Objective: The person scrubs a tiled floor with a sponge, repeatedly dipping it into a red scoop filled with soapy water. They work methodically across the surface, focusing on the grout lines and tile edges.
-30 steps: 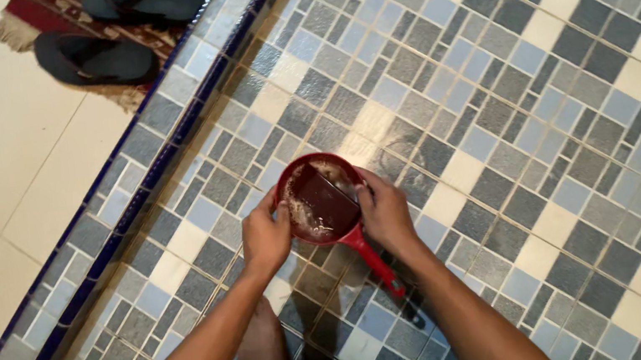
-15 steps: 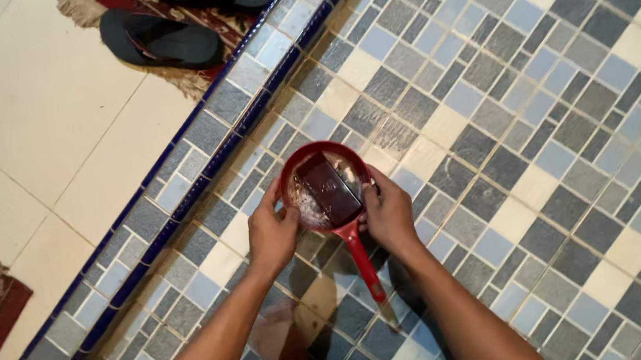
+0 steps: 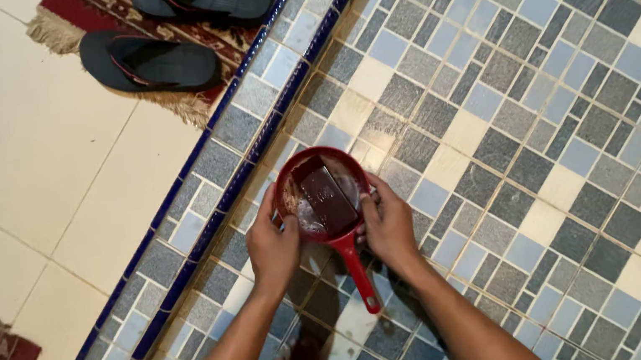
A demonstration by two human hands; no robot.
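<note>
Blue-grey mosaic floor (image 3: 544, 87) lay below; both hands, left (image 3: 273, 248) and right (image 3: 387, 225), clasped the red dipper (image 3: 321, 195) at mid-frame, its handle pointing toward the body, a dark block (image 3: 325, 196) inside.

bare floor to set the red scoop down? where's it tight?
Free: the mosaic tiles right of the right hand, and the cream tiles left of the blue border strip. Crowded: top edge, where two dark sandals lie on the fringed rug. Both hands, left hand included, grip the red scoop.
</note>
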